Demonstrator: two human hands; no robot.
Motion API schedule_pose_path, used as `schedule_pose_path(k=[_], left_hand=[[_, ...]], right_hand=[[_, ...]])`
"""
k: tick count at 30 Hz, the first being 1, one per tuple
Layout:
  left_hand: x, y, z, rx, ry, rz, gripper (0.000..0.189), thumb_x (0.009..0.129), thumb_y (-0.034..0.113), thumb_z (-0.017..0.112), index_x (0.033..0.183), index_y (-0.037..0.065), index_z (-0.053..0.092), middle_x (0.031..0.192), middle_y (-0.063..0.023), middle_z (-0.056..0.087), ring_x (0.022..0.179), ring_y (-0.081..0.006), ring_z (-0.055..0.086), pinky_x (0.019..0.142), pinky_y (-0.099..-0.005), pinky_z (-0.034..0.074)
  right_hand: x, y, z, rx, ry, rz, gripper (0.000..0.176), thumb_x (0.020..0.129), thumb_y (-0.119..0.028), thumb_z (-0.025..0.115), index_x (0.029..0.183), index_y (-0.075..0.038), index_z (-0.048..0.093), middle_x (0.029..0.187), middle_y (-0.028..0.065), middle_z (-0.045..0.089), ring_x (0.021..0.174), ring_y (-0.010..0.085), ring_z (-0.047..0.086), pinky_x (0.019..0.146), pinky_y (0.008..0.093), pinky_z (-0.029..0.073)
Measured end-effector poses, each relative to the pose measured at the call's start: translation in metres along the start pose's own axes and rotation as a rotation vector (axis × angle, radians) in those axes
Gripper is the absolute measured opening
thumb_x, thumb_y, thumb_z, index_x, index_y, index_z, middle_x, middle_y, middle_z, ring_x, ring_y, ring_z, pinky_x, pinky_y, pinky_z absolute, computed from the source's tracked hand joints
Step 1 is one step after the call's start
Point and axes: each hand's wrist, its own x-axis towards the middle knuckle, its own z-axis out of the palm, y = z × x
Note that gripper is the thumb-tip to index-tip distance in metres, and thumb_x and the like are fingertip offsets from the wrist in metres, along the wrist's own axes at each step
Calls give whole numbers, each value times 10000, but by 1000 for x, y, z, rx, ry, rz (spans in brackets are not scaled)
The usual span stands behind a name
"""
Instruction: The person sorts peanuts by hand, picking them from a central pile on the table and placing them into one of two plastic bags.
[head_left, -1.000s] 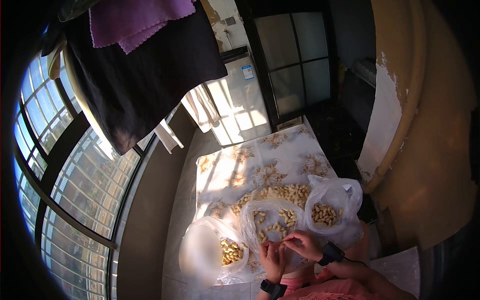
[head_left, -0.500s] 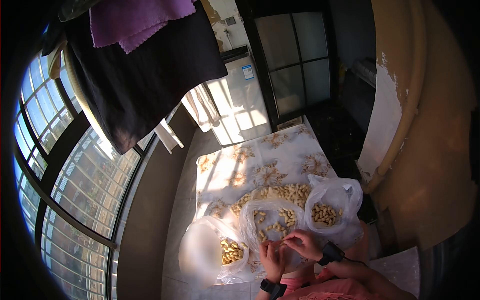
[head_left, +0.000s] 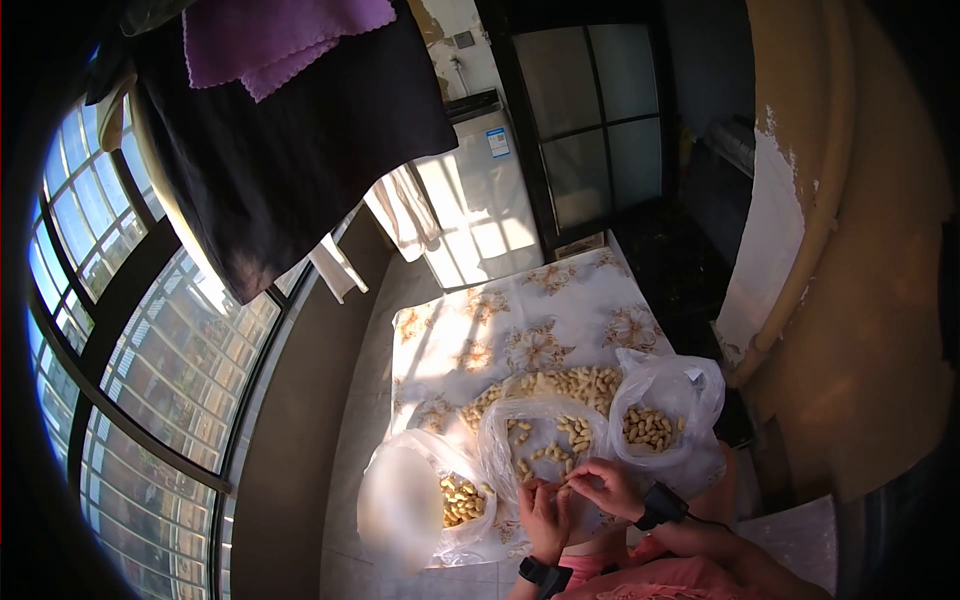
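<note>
My left hand (head_left: 542, 518) and my right hand (head_left: 612, 490) meet at the front rim of the middle plastic bag (head_left: 492, 436). Their fingertips pinch together around a small tan peanut (head_left: 566, 487), mostly covered by the fingers. Inside that open bag, loose peanuts (head_left: 551, 455) in shells lie scattered. To the right, another clear bag (head_left: 695, 388) holds a small pile of peanuts (head_left: 648, 429). On the left, a third bag (head_left: 425, 450) has sunlit peanuts (head_left: 462, 500) in it, partly hidden by a blurred pale round shape (head_left: 400, 508).
A flowered cloth covers the table (head_left: 560, 310); a larger heap of peanuts (head_left: 575, 385) lies behind the middle bag. Dark cloth (head_left: 300, 130) hangs overhead at left by the barred window (head_left: 180, 370). A white appliance (head_left: 480, 200) stands beyond the table.
The view has shifted very slightly. Both hands stay in almost the same place, fingertips still together; the bags and peanut piles look unchanged.
</note>
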Motion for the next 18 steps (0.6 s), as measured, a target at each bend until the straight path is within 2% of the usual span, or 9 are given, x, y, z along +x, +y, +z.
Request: schedule_pose_path(k=[4,8,10,17,18], left_hand=[[0,-2,0,29,4,14,167,857,156,737,931,27,661,1004,-152,570,936,-335,582,807,-417,484],[0,0,0,30,4,10,156,859,144,729,929,23,662,1003,-155,569,932,-338,582,808,-418,485],[0,-1,1,-9,6,-1,184,912,201,678,915,19,650,979,-159,538,942,-335,558,825,-419,458],[0,-2,0,-9,-3,-10,192,916,206,672,910,16,648,986,-160,540,938,-332,561,818,-414,459],[0,-2,0,7,3,-11,167,888,176,698,918,16,658,1002,-161,554,937,-337,571,811,-419,473]], right_hand=[[0,0,-1,17,-24,25,123,929,-118,689,1003,-21,699,897,67,671,843,149,659,750,285,522],[1,0,-1,5,-9,-7,149,900,-136,718,997,-23,711,888,80,690,804,184,700,708,289,552],[0,-4,-3,15,-48,-10,155,904,-127,705,1017,-21,705,899,75,688,814,170,698,732,284,549],[0,1,-1,19,-58,-37,163,910,-137,700,1021,-17,701,907,81,683,823,168,692,732,285,545],[0,2,0,33,-43,-19,163,911,-144,703,1011,-15,698,898,84,680,814,175,686,717,291,541]])
